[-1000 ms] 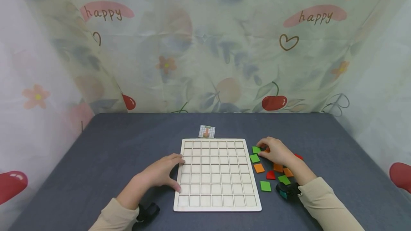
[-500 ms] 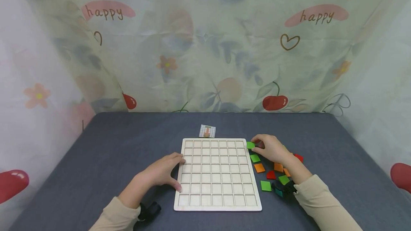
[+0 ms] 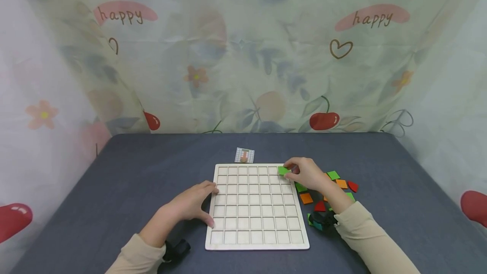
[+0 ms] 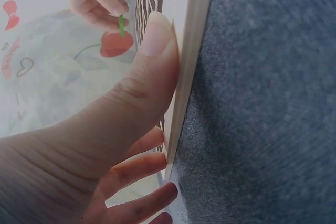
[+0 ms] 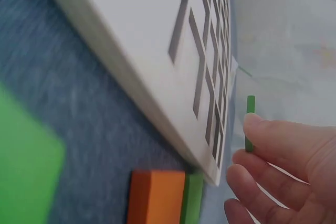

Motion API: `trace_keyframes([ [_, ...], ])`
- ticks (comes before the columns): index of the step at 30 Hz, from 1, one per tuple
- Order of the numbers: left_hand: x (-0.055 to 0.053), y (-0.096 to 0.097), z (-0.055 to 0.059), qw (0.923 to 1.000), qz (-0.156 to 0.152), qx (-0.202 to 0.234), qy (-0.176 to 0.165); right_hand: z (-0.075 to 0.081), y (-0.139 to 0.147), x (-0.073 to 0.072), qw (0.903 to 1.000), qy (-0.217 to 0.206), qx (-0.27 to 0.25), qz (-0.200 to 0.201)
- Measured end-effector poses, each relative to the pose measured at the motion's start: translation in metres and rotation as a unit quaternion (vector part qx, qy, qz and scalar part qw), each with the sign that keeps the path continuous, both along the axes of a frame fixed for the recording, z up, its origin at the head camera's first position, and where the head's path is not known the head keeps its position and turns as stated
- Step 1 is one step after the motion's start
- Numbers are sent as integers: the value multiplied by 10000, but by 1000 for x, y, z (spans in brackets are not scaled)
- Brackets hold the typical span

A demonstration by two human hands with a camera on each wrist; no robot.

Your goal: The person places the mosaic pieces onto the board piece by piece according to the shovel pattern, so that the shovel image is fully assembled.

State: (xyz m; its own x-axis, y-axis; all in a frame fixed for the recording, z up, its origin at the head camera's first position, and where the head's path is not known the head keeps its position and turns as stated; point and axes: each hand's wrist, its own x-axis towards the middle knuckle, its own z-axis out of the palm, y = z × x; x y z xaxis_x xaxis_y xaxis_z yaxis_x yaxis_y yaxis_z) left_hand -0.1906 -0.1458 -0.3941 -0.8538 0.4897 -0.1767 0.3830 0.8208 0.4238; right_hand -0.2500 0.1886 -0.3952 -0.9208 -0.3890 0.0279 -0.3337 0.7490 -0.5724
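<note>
A pale wooden grid board (image 3: pixel 257 249) lies in the middle of the table. My left hand (image 3: pixel 192 203) rests at its left edge, thumb and fingers spread along the rim. In the left wrist view the left thumb (image 4: pixel 149 61) lies against the frame. Between thumb and fingertips, my right hand (image 3: pixel 307 174) pinches a green square tile (image 3: pixel 283 170) over the board's far right corner cell. The right wrist view shows that green tile (image 5: pixel 250 124) edge-on and raised above the grid.
Right of the board lie loose tiles: orange (image 3: pixel 306 198), red (image 3: pixel 320 206) and green (image 3: pixel 333 175) ones, some hidden under the right forearm. A small printed picture card (image 3: pixel 244 155) lies behind the board. Black wrist cameras (image 3: pixel 176 250) sit low by both arms.
My right hand has taken the green tile from the loose pieces and moved it left, over the board's far right corner. The left hand stays at the board's edge.
</note>
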Motion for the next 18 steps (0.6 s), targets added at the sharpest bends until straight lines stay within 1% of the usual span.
trace_keyframes([
  [10, 0, 0, 0, 10000, -30, -33, 64, -2, -19, -6, 9997, -204, -110, 28],
  [14, 0, 0, 0, 10000, 6, -35, 29, -3, -27, -9, 9996, -216, -165, 70],
  [18, 0, 0, 0, 10000, 22, -22, 7, -4, -34, -13, 9998, -181, -91, 90],
])
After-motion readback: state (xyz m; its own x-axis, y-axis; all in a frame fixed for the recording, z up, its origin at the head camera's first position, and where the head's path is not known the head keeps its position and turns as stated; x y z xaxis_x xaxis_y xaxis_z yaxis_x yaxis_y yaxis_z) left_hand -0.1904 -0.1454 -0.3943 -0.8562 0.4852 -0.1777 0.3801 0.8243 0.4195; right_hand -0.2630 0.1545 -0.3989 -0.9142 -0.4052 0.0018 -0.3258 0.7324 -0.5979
